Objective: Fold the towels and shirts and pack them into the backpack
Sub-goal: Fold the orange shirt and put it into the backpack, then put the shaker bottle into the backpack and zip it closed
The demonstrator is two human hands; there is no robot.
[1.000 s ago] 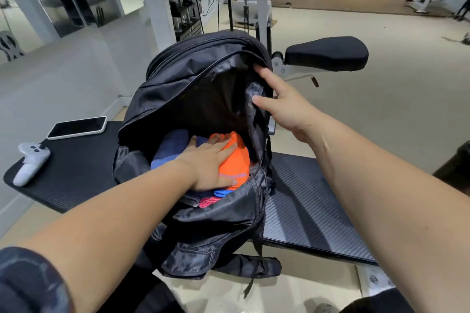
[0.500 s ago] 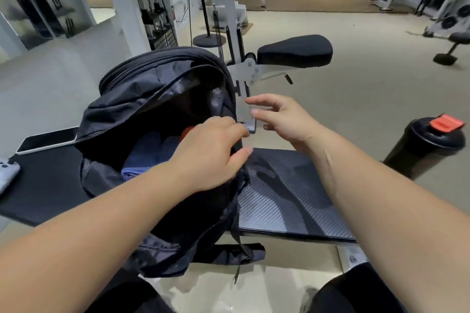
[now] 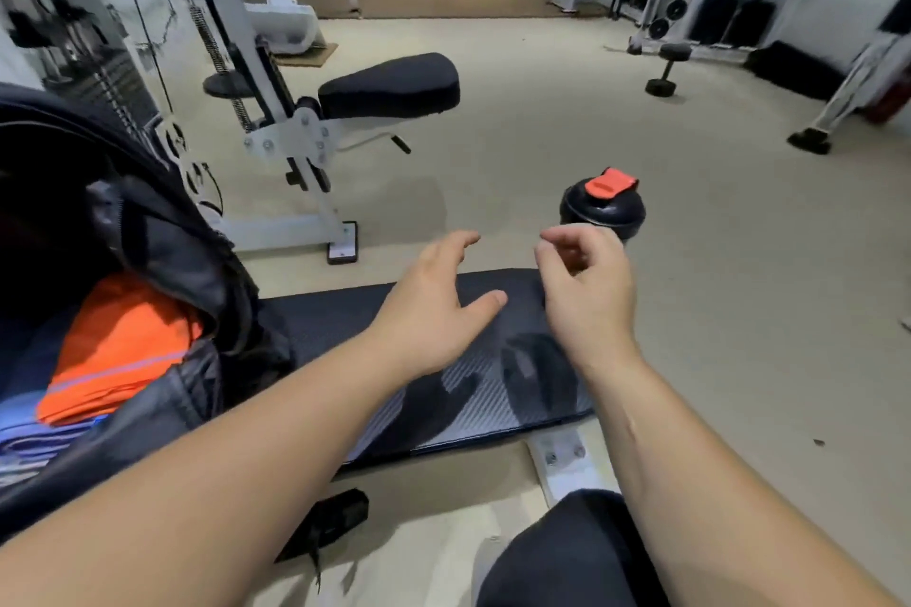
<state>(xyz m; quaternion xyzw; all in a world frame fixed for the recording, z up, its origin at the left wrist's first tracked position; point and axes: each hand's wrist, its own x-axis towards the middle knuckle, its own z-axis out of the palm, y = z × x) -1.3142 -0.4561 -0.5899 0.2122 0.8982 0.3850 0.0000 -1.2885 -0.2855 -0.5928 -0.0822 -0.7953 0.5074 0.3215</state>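
The black backpack (image 3: 162,237) stands open at the left edge of the view, on the black bench pad (image 3: 493,389). Inside it lies a folded orange garment (image 3: 118,345) on top of blue fabric (image 3: 29,429). My left hand (image 3: 434,306) hovers over the bench to the right of the backpack, fingers spread and holding nothing. My right hand (image 3: 586,286) is beside it, fingers loosely curled, also holding nothing. It hangs just in front of a black shaker bottle (image 3: 604,205) with a red cap.
A white weight machine with a black seat pad (image 3: 389,84) stands behind the bench. A dumbbell (image 3: 665,69) lies on the beige floor at the back right. A backpack strap (image 3: 325,522) hangs below the bench. My knee (image 3: 567,557) shows at the bottom.
My left hand has come out of the backpack and my right hand has let go of its rim. Both hands moved right over the bench, and the view swung right.
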